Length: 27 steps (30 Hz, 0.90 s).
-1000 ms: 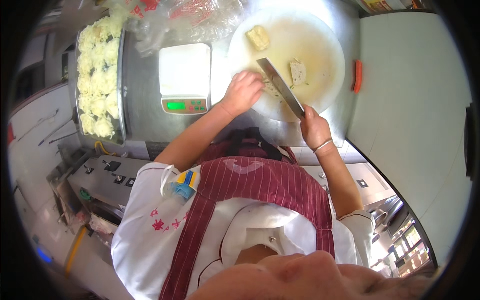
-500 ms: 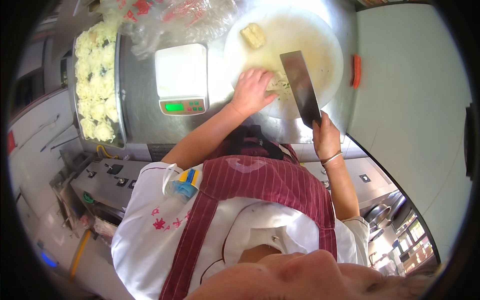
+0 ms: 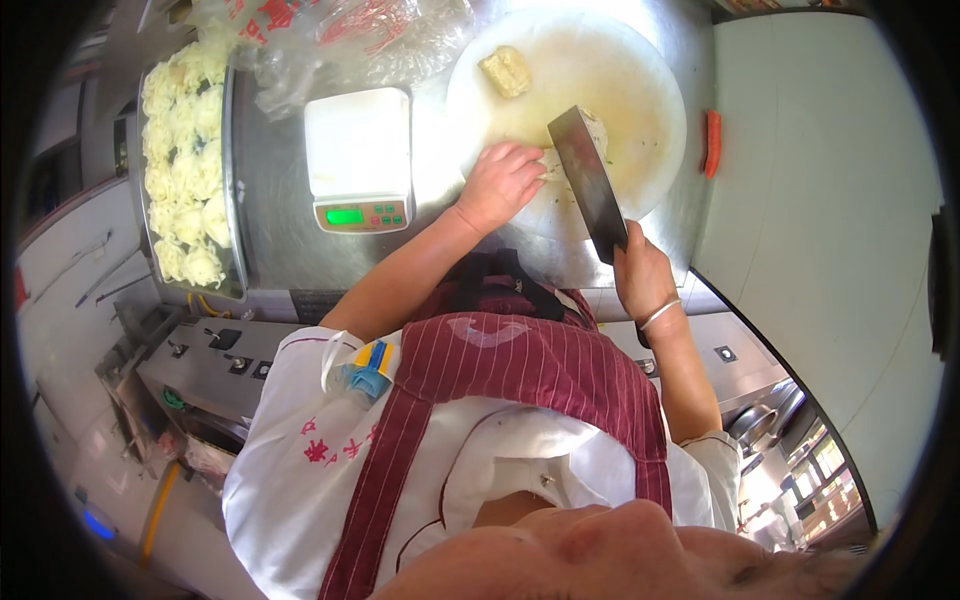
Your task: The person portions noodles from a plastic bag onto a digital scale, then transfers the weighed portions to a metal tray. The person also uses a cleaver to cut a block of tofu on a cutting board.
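Observation:
My right hand (image 3: 648,275) grips the handle of a broad cleaver (image 3: 588,185), its blade slanting over a round white chopping board (image 3: 650,100). The fingers of my left hand (image 3: 500,187) are bent together on the near end of a pale, dough-like piece (image 3: 553,165), just left of the blade. On the blade's right, a pale portion flecked with green (image 3: 595,132) shows, partly hidden by the cleaver. Farther off on the board lies a yellowish, dough-like block (image 3: 505,72), touched by neither hand.
Left of the board stands a white kitchen scale (image 3: 358,150) with a lit green display. Beyond it are a metal tray (image 3: 235,215) of pale, ruffled pieces and a crumpled clear plastic bag (image 3: 370,45). A red object (image 3: 712,145) lies at the table's right edge.
The cleaver and my right hand have shifted slightly left and nearer to me. A green-flecked portion now shows right of the blade. My left hand has barely moved, its fingers drawn in more.

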Available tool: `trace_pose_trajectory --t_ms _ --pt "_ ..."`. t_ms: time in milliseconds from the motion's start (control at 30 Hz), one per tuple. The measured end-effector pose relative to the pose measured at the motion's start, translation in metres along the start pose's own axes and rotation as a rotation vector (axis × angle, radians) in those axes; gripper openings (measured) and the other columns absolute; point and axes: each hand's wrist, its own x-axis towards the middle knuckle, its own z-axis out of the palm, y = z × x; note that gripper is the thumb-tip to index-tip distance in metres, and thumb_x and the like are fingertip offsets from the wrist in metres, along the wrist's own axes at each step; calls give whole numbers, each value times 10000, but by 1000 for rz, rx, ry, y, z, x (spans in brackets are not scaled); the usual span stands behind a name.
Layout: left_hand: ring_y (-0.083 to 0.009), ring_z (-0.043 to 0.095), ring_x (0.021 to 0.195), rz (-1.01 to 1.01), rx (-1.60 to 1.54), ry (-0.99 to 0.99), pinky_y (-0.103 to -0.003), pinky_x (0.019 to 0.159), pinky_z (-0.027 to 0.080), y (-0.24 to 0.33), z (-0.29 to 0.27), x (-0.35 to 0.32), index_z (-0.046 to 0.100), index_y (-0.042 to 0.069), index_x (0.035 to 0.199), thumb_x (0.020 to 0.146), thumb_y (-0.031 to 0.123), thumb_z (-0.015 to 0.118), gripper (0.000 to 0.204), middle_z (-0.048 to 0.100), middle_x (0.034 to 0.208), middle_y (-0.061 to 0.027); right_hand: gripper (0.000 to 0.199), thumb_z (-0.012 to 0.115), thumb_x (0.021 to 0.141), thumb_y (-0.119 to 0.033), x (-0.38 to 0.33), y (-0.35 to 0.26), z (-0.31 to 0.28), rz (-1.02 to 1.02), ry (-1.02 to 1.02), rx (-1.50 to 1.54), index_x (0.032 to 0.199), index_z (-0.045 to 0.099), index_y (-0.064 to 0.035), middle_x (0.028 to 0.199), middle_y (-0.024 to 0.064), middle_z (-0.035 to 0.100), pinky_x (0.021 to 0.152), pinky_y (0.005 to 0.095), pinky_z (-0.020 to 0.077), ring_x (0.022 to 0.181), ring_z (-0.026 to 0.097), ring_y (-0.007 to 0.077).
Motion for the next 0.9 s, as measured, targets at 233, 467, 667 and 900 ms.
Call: trace_pose_trajectory --t_ms 233,467,667,900 --pt "-259 548 957 -3 -8 2 -389 833 454 1 -4 2 624 99 943 679 126 725 284 586 1050 -50 326 538 851 -47 18 7 36 -32 223 134 1156 431 -1 848 256 611 646 487 476 746 584 448" --pt "-271 547 967 -45 -62 34 -391 833 451 4 -10 -2 606 79 961 668 101 725 318 574 1040 -63 320 517 851 -41 -6 -3 16 -41 188 90 1160 443 -7 884 252 622 661 485 480 767 591 447" --pt "-269 550 962 16 -19 23 -383 829 454 -3 -4 1 616 80 919 657 94 722 283 585 1016 -59 321 536 842 -35 21 -9 32 -67 175 63 1139 425 16 833 264 608 635 492 475 732 585 448" --pt "-279 550 970 -58 -83 47 -392 845 457 0 -12 -8 605 79 952 669 93 722 307 578 1035 -81 320 542 862 -49 12 -5 30 -77 272 187 1162 441 2 842 253 612 646 476 474 757 584 448"
